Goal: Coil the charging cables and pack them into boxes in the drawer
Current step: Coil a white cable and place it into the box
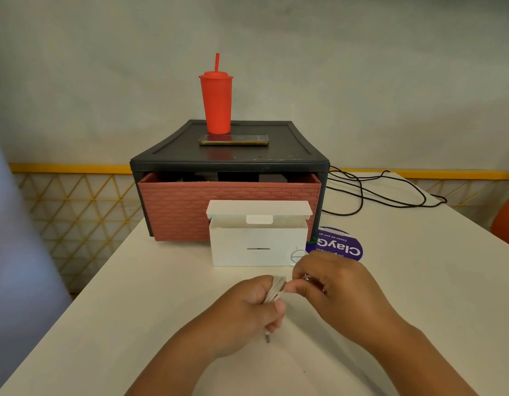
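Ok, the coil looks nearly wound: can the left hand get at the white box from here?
Probably yes. The box stands just beyond the left hand with its lid up and bare table between. The right hand pinches the cable too, so it would have to follow or let go.

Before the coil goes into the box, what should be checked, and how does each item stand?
1. White charging cable gathered into loops: ok, the left hand grips the bundle.
2. Cable ends tucked: not ok, the right hand pinches one end beside the coil and a plug dangles under the left hand.
3. White cardboard box open: ok, its lid flap stands up.
4. Room inside the box: cannot tell, interior hidden.
5. Pink brick-patterned plastic drawer open enough: not ok, it looks barely pulled out, with the box in front of it.
6. Thin black cable on the table right of the drawer: not ok, lying uncoiled.
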A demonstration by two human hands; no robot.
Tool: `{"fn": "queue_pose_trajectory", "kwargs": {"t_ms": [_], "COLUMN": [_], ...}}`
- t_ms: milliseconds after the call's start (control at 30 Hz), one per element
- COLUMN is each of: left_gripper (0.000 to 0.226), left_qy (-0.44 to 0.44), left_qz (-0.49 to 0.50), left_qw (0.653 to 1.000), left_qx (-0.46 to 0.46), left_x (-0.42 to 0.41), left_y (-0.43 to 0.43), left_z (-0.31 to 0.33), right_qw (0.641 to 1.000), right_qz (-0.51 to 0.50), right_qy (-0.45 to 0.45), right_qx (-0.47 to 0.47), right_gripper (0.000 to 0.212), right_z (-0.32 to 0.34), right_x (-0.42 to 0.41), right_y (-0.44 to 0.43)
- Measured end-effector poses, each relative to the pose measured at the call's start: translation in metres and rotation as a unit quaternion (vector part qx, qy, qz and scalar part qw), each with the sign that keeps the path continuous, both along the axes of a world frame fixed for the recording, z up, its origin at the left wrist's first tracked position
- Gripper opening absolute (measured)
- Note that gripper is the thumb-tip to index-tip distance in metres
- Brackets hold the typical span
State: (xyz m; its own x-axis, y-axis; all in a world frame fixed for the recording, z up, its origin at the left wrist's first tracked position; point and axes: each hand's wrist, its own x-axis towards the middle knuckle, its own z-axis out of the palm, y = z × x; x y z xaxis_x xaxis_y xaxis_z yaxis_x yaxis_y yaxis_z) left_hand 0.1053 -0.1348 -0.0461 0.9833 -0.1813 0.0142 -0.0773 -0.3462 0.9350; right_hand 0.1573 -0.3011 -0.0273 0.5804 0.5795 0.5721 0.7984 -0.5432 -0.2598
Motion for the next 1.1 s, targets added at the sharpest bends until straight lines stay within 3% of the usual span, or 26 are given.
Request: {"fn": "queue_pose_trajectory", "kwargs": {"t_ms": [100,200,333,433,533,700,800,900,1100], "left_gripper": [0.026,0.025,0.021,0.016,0.020,0.039,0.037,0.039,0.041], "left_qy": [0.020,0.045,0.084,0.127,0.148,0.164,0.153,0.149,0.121], "left_qz": [0.009,0.024,0.029,0.000,-0.036,-0.024,0.026,0.066,0.113], "left_qw": [0.999,0.993,0.959,0.914,0.880,0.862,0.868,0.868,0.876], "left_qx": [-0.050,-0.106,-0.270,-0.386,-0.450,-0.479,-0.471,-0.469,-0.454], "left_x": [-0.003,-0.003,-0.005,-0.005,-0.003,-0.001,-0.003,-0.005,-0.002], "left_y": [0.001,0.003,0.005,0.003,-0.002,-0.005,-0.009,-0.012,-0.011], "left_z": [0.002,0.002,0.008,0.011,0.006,0.005,0.011,0.015,0.016], "right_qw": [0.999,0.998,0.996,0.991,0.938,0.807,0.754,0.738,0.765], "right_qz": [0.016,-0.007,-0.042,-0.069,-0.034,0.056,0.091,0.101,0.060], "right_qy": [0.034,0.034,0.043,0.113,0.295,0.482,0.536,0.560,0.556], "right_qx": [-0.003,-0.053,-0.064,0.013,0.182,0.337,0.369,0.364,0.319], "right_gripper": [0.017,0.014,0.020,0.014,0.018,0.012,0.011,0.011,0.020], "right_z": [0.001,0.001,0.000,0.004,0.008,0.006,0.003,0.002,0.003], "right_x": [0.003,0.008,0.011,0.008,0.002,-0.003,-0.005,-0.010,-0.009], "right_y": [-0.003,-0.004,-0.006,-0.004,0.003,0.013,0.018,0.021,0.023]}}
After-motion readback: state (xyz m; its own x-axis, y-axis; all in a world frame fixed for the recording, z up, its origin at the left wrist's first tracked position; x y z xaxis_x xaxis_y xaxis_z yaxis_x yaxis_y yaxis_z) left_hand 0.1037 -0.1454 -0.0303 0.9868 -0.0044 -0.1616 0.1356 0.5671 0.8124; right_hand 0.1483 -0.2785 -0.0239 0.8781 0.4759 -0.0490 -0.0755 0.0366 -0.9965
